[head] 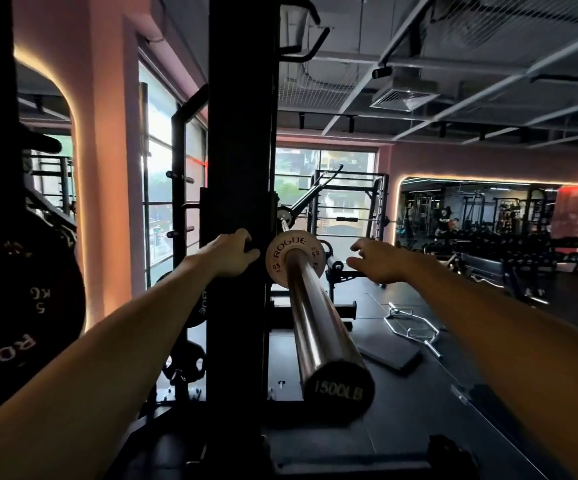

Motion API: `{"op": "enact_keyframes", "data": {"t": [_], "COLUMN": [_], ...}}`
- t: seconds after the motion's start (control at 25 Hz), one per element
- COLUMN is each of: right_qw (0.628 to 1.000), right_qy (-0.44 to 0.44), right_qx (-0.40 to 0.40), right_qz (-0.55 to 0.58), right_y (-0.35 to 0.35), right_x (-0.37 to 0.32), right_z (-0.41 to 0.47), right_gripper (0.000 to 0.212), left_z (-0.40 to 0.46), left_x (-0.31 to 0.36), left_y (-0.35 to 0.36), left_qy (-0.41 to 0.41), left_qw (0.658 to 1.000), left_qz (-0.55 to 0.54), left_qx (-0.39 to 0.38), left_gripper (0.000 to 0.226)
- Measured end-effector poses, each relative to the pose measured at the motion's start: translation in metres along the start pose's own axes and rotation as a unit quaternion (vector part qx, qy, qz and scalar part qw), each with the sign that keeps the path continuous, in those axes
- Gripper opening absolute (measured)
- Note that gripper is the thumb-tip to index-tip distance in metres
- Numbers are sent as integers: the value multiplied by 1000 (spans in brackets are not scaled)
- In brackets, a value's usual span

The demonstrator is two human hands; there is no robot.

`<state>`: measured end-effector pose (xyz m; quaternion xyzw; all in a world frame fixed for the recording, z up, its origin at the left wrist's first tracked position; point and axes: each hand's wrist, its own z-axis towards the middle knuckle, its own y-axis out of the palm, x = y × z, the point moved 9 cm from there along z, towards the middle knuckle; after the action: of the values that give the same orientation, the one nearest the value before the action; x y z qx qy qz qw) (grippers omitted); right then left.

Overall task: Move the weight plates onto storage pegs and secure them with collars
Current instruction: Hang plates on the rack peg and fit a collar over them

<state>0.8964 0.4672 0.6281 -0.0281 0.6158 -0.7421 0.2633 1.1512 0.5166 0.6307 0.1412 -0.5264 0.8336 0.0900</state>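
Observation:
A small white Rogue plate (282,253) sits far up the chrome barbell sleeve (318,327), which points toward me and ends in a black cap marked 1500LB. My left hand (232,250) is just left of the plate, in front of the black rack upright (239,168), its fingers bent toward the plate's edge; contact is unclear. My right hand (377,261) hovers to the right of the plate with fingers spread and holds nothing. A large black 5 kg plate (21,306) hangs at the left edge. No collar shows on the sleeve.
More black plates (185,363) hang low on the rack behind the upright. A hex bar (412,325) and a dark mat (389,353) lie on the floor to the right. Another rack (349,209) stands by the window, dumbbell racks (522,247) along the mirror.

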Motion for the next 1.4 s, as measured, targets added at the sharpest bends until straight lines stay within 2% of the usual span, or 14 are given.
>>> {"op": "enact_keyframes", "data": {"t": [0.2,0.36,0.6,0.68,0.84,1.04,1.16,1.4], "right_qw": [1000,1000,996,993,985,981,982,977], "right_qy": [9,7,0,-8,-27,-41,-51,-68], "right_qx": [-13,-12,45,55,33,26,19,29], "right_qz": [-4,-5,74,99,168,187,182,200], "right_y": [31,49,50,46,35,24,15,-9], "right_x": [-6,-11,-18,-18,-22,-31,-39,-57], "right_z": [65,101,107,100,66,4,-47,-165], "right_gripper": [54,51,22,20,16,14,14,15], "left_z": [58,79,82,73,43,-13,-63,-176], "left_x": [-6,8,17,19,28,47,60,90], "left_y": [45,54,55,53,42,20,2,-38], "left_qy": [19,51,32,34,35,36,37,34], "left_qw": [999,997,998,998,998,998,998,996], "left_qz": [-13,-49,-51,-59,-55,-46,-57,-73], "left_qx": [-35,-18,5,0,2,1,9,45], "left_gripper": [54,43,31,23,13,19,6,9]}}
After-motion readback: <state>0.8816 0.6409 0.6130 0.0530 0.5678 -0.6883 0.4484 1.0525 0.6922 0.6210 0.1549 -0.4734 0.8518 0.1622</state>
